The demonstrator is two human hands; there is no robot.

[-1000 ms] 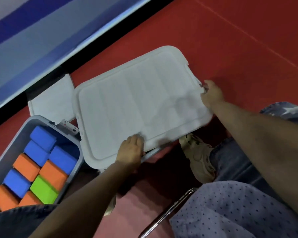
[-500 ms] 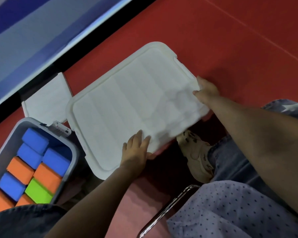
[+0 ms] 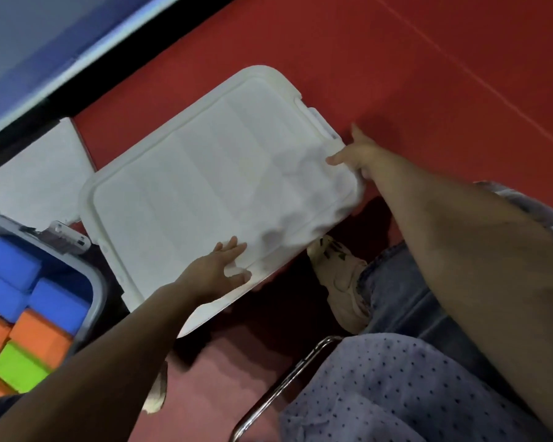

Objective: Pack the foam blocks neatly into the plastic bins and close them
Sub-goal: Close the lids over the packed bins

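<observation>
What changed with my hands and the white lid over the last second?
The left hand went from curled over the near edge of the white lid to lying flat on it, fingers straight. The right hand loosened from gripping the right edge; its fingers now spread, only touching that edge. The lid stayed over its bin. The open bin of foam blocks and the second lid behind look unchanged.

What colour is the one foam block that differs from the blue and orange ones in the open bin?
Lime green foam block, clearest in the head view.

Two white lids, four blue blocks, three orange, one green
</observation>
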